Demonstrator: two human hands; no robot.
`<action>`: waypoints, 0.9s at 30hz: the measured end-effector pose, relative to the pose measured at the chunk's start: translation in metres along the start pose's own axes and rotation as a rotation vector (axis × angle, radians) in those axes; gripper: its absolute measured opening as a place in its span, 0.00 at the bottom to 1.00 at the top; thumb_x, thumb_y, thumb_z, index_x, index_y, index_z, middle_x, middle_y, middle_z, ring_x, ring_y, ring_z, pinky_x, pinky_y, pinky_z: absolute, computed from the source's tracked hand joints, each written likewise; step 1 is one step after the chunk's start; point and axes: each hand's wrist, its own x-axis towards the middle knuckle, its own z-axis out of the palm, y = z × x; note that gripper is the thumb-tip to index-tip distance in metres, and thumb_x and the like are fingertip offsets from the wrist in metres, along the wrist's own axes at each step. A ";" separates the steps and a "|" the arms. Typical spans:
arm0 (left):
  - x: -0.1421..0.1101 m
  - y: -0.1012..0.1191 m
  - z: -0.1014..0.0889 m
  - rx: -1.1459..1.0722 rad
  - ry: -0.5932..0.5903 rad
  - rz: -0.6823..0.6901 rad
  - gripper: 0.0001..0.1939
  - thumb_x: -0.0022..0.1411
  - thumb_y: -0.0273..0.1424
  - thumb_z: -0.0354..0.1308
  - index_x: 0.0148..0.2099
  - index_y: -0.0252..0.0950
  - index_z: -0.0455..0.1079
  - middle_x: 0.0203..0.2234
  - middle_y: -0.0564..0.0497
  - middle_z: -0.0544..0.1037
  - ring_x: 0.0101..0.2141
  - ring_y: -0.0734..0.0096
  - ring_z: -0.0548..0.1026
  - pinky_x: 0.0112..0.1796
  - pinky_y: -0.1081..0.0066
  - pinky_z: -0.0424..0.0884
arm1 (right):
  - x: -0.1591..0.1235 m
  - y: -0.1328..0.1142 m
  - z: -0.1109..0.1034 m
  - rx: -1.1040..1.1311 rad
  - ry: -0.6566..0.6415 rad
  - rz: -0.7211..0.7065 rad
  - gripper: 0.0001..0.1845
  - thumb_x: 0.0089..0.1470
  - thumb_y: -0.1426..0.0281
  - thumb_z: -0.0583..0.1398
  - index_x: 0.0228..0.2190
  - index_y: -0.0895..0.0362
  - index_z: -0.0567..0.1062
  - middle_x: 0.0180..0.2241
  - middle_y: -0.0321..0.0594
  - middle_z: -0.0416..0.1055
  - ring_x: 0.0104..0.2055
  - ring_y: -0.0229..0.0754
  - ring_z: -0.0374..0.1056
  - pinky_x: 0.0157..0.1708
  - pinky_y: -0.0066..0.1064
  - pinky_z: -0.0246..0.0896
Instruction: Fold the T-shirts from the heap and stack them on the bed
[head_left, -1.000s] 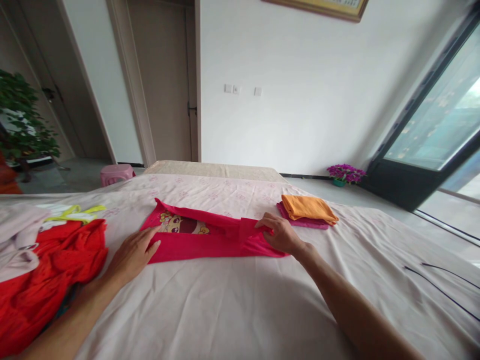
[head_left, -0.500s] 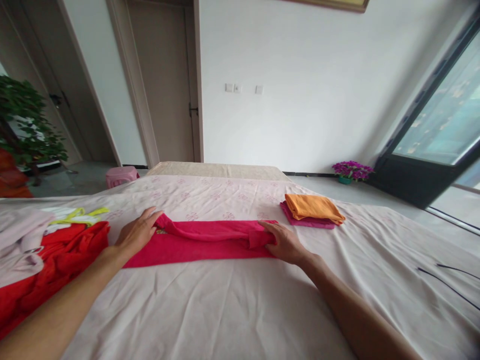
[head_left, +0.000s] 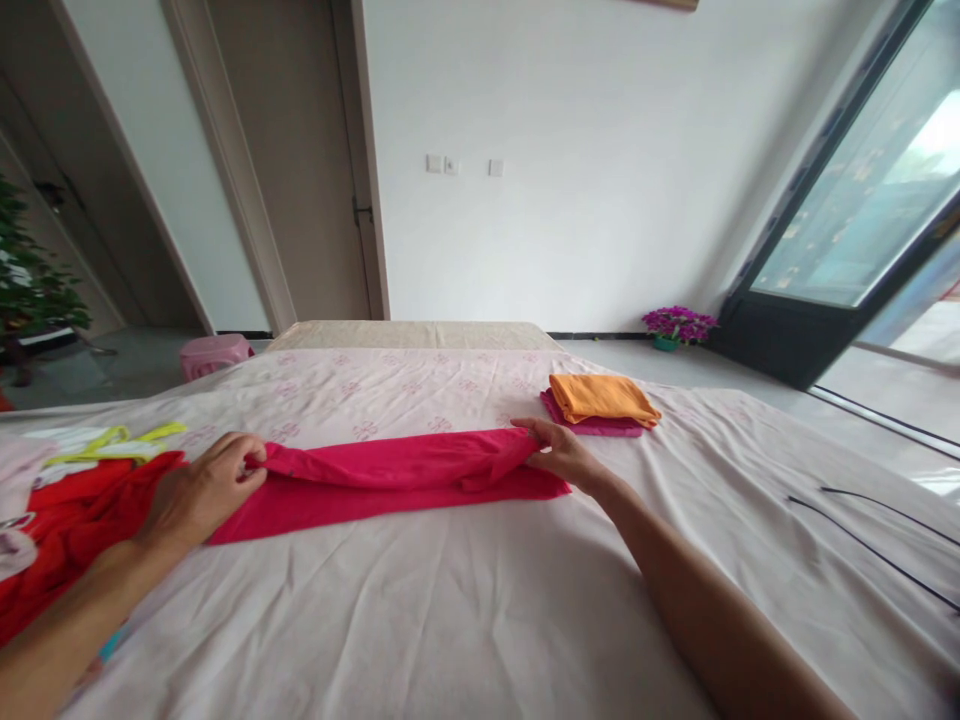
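A bright pink garment [head_left: 405, 470], folded into a long strip, stretches across the bedsheet between my hands; its exact kind cannot be made out. My left hand [head_left: 217, 475] pinches the strip's upper left corner, fingers curled closed. At the other end, my right hand [head_left: 559, 452] grips the upper right corner between thumb and fingers. The upper layer of the cloth is partly folded over, and a lower layer lies beneath it on the sheet. Close to my left forearm is a heap of red clothing [head_left: 90, 500].
A folded orange cloth [head_left: 604, 398] lies on a folded magenta cloth [head_left: 551, 408] to the right. Yellow-and-white straps [head_left: 116, 440] top the left heap. Dark cords [head_left: 862, 545] cross the sheet at right. Beyond the bed stand a pink stool [head_left: 217, 355] and purple flowers [head_left: 679, 325].
My left hand has moved left and closed on the garment's corner, and the folded layer is drawn tauter. My right hand has shifted slightly up. The view has turned a little right.
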 end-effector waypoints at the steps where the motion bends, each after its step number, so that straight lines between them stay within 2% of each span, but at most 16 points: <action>1: -0.005 0.000 0.000 -0.005 -0.021 0.004 0.09 0.61 0.36 0.50 0.42 0.41 0.64 0.44 0.49 0.77 0.36 0.67 0.76 0.36 0.69 0.71 | -0.001 0.000 -0.002 -0.079 -0.034 0.011 0.35 0.43 0.73 0.61 0.56 0.59 0.72 0.40 0.41 0.77 0.40 0.44 0.72 0.41 0.32 0.66; 4: -0.014 0.005 0.005 -0.046 -0.114 0.010 0.21 0.62 0.38 0.49 0.57 0.43 0.62 0.52 0.49 0.75 0.31 0.68 0.76 0.30 0.69 0.71 | -0.004 -0.008 -0.004 -0.340 -0.102 0.060 0.37 0.41 0.73 0.63 0.57 0.56 0.73 0.47 0.44 0.76 0.45 0.49 0.72 0.43 0.33 0.65; 6: -0.012 0.009 0.010 -0.074 -0.146 0.053 0.26 0.62 0.37 0.48 0.63 0.44 0.59 0.58 0.48 0.71 0.34 0.68 0.78 0.34 0.68 0.73 | -0.006 -0.015 -0.004 -0.464 -0.128 0.081 0.39 0.41 0.71 0.64 0.58 0.53 0.72 0.50 0.45 0.76 0.46 0.51 0.72 0.43 0.33 0.64; 7: -0.009 0.010 0.013 -0.083 -0.149 0.088 0.25 0.62 0.36 0.47 0.61 0.44 0.62 0.59 0.48 0.70 0.39 0.66 0.79 0.38 0.68 0.73 | -0.007 -0.018 -0.004 -0.499 -0.130 0.083 0.39 0.42 0.71 0.64 0.59 0.52 0.71 0.50 0.44 0.76 0.46 0.51 0.72 0.42 0.33 0.64; 9: -0.001 0.011 0.017 -0.096 -0.162 0.150 0.18 0.60 0.34 0.49 0.50 0.44 0.71 0.58 0.49 0.71 0.48 0.62 0.77 0.45 0.68 0.72 | -0.007 -0.021 -0.003 -0.507 -0.122 0.071 0.38 0.42 0.72 0.63 0.58 0.51 0.72 0.48 0.43 0.77 0.45 0.51 0.73 0.42 0.32 0.64; 11: 0.008 0.010 0.018 -0.108 -0.199 0.147 0.12 0.59 0.35 0.50 0.42 0.43 0.72 0.52 0.50 0.76 0.48 0.62 0.77 0.45 0.69 0.71 | -0.005 -0.019 -0.001 -0.402 -0.098 0.046 0.34 0.41 0.74 0.62 0.54 0.52 0.76 0.45 0.42 0.78 0.43 0.49 0.73 0.42 0.32 0.64; 13: 0.017 0.012 0.014 -0.104 -0.198 0.023 0.10 0.59 0.36 0.51 0.41 0.42 0.70 0.43 0.51 0.79 0.41 0.64 0.78 0.40 0.70 0.70 | 0.001 -0.016 0.002 -0.178 -0.001 0.041 0.27 0.42 0.75 0.60 0.47 0.54 0.80 0.41 0.42 0.79 0.41 0.47 0.73 0.41 0.32 0.66; 14: 0.021 0.013 0.010 -0.103 -0.168 -0.061 0.09 0.60 0.37 0.51 0.41 0.42 0.69 0.40 0.52 0.80 0.38 0.66 0.78 0.38 0.71 0.70 | 0.004 -0.014 0.004 -0.029 0.090 0.044 0.22 0.42 0.74 0.60 0.42 0.56 0.81 0.39 0.41 0.79 0.39 0.45 0.73 0.40 0.33 0.66; 17: 0.027 0.018 -0.003 -0.134 0.029 -0.250 0.09 0.60 0.38 0.52 0.41 0.40 0.66 0.37 0.52 0.79 0.36 0.69 0.78 0.38 0.73 0.68 | 0.015 -0.011 0.009 0.421 0.390 0.019 0.12 0.44 0.70 0.62 0.34 0.57 0.79 0.32 0.39 0.77 0.33 0.42 0.72 0.36 0.32 0.68; 19: 0.025 0.020 -0.009 -0.173 0.160 -0.252 0.09 0.60 0.37 0.52 0.42 0.40 0.66 0.38 0.52 0.79 0.38 0.70 0.77 0.42 0.74 0.68 | 0.019 -0.009 0.011 0.575 0.462 -0.028 0.11 0.43 0.68 0.64 0.33 0.56 0.77 0.31 0.37 0.76 0.32 0.40 0.71 0.37 0.32 0.68; 21: 0.016 0.017 -0.007 -0.157 0.207 -0.201 0.10 0.61 0.36 0.51 0.44 0.40 0.66 0.39 0.51 0.78 0.40 0.69 0.77 0.44 0.73 0.68 | 0.018 -0.004 0.010 0.530 0.420 -0.036 0.12 0.42 0.69 0.65 0.33 0.56 0.77 0.32 0.38 0.76 0.34 0.41 0.71 0.39 0.33 0.68; 23: 0.003 0.012 0.000 -0.102 0.158 -0.119 0.11 0.62 0.35 0.50 0.45 0.39 0.67 0.42 0.49 0.77 0.42 0.67 0.76 0.46 0.71 0.68 | 0.013 0.003 0.006 0.322 0.301 -0.007 0.15 0.41 0.73 0.63 0.35 0.56 0.78 0.33 0.38 0.77 0.36 0.42 0.71 0.40 0.34 0.67; 27: -0.022 0.000 0.017 -0.027 0.033 0.015 0.13 0.63 0.35 0.49 0.47 0.40 0.69 0.45 0.49 0.75 0.45 0.64 0.75 0.47 0.68 0.68 | -0.002 0.011 0.000 -0.144 0.035 0.016 0.30 0.36 0.81 0.58 0.44 0.56 0.79 0.38 0.40 0.78 0.41 0.45 0.71 0.44 0.35 0.65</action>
